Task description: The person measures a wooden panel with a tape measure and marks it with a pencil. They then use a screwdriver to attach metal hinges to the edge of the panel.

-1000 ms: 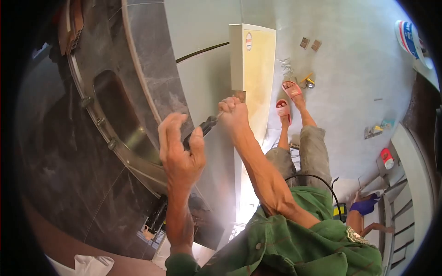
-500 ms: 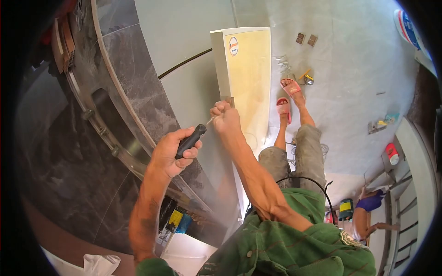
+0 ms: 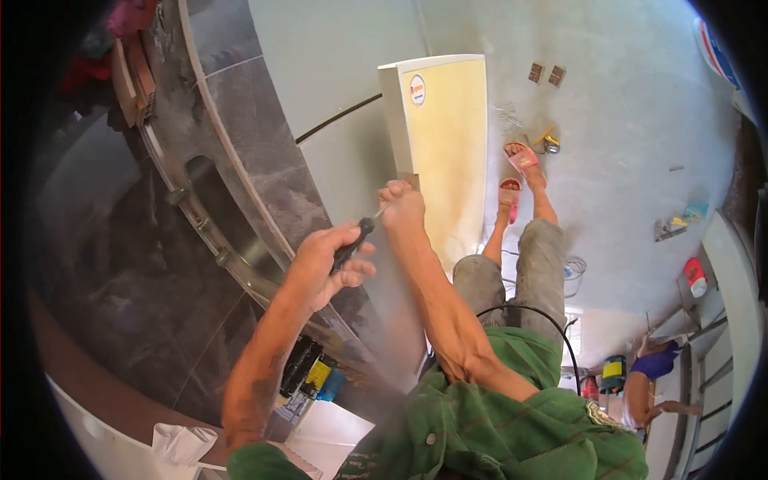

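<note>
My left hand (image 3: 326, 264) holds a screwdriver (image 3: 352, 246) by its black handle, thumb and forefinger pinching it while the other fingers are loosened. Its thin shaft points up and right to my right hand (image 3: 404, 210). That hand is closed at the left edge of a tall pale-yellow panel (image 3: 448, 152) with a white rim and a round sticker. A small brownish plate (image 3: 411, 179) shows just past my right fingertips. What the right fingers grip, and where the screwdriver tip rests, is hidden.
Left is a dark stone counter (image 3: 120, 264) with a sink (image 3: 224, 200). On the floor lie two small brown pieces (image 3: 546, 75), a tape measure (image 3: 552, 145) and loose screws. My sandalled feet (image 3: 520, 168) stand beside the panel. Another person (image 3: 652, 364) is at lower right.
The whole view has shifted slightly, so things appear further right. My left fingers have loosened and spread on the screwdriver handle. My right hand stays closed at the panel's edge.
</note>
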A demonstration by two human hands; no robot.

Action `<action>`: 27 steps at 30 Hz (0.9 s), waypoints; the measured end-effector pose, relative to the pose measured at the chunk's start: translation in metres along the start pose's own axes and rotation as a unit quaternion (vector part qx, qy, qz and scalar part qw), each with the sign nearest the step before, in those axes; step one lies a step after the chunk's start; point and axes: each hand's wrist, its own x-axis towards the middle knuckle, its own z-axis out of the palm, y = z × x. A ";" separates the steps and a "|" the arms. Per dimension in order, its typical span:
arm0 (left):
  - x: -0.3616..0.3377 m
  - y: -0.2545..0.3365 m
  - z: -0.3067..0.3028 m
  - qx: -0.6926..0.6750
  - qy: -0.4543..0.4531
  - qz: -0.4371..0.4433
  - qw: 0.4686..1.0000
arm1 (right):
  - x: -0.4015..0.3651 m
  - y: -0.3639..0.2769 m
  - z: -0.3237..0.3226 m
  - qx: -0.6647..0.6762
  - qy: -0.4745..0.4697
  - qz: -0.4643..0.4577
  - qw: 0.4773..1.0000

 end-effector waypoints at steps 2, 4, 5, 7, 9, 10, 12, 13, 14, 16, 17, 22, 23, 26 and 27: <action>0.009 -0.001 -0.008 -0.053 -0.020 -0.057 0.997 | -0.002 0.005 0.007 -0.010 0.009 0.001 1.000; 0.021 0.003 -0.014 -0.029 -0.032 -0.080 0.996 | -0.002 -0.001 0.006 -0.022 0.023 0.006 0.999; 0.023 0.007 -0.015 0.004 -0.031 -0.084 0.996 | 0.002 -0.003 0.001 -0.015 0.009 0.006 1.000; 0.022 0.017 -0.009 0.143 -0.017 -0.075 0.987 | 0.007 0.000 -0.004 -0.003 -0.019 0.012 1.000; 0.017 0.024 0.002 0.392 -0.001 0.002 0.920 | 0.011 0.000 -0.005 -0.042 0.009 0.005 0.999; 0.023 0.012 -0.007 0.521 -0.037 0.121 0.844 | 0.011 0.002 -0.005 -0.062 0.022 0.003 0.998; 0.033 -0.013 -0.023 0.748 0.033 0.375 0.547 | 0.013 0.004 -0.010 -0.042 0.007 0.014 0.999; 0.029 -0.017 -0.020 0.800 0.055 0.390 0.452 | 0.012 0.003 -0.011 -0.033 -0.001 0.019 0.999; 0.025 -0.017 -0.015 0.827 0.053 0.378 0.413 | 0.013 0.002 -0.010 -0.025 -0.009 0.022 0.999; 0.021 -0.021 -0.010 0.848 0.060 0.364 0.381 | -0.001 -0.001 -0.002 -0.010 -0.022 0.030 0.999; 0.021 -0.024 -0.008 0.856 0.061 0.360 0.366 | -0.008 -0.001 0.006 -0.033 0.005 0.018 0.999; 0.017 -0.013 -0.005 0.662 0.027 0.259 0.703 | 0.003 0.002 0.006 0.004 0.059 0.023 0.998; 0.015 -0.005 -0.003 0.401 0.044 0.203 0.892 | 0.011 0.004 -0.002 0.003 0.042 0.020 0.999; 0.020 -0.003 -0.010 0.001 0.013 -0.022 1.000 | 0.010 0.003 0.005 -0.015 0.020 -0.004 1.000; 0.021 -0.003 -0.016 -0.052 0.010 -0.083 0.995 | -0.007 0.003 0.017 -0.028 0.034 -0.013 0.999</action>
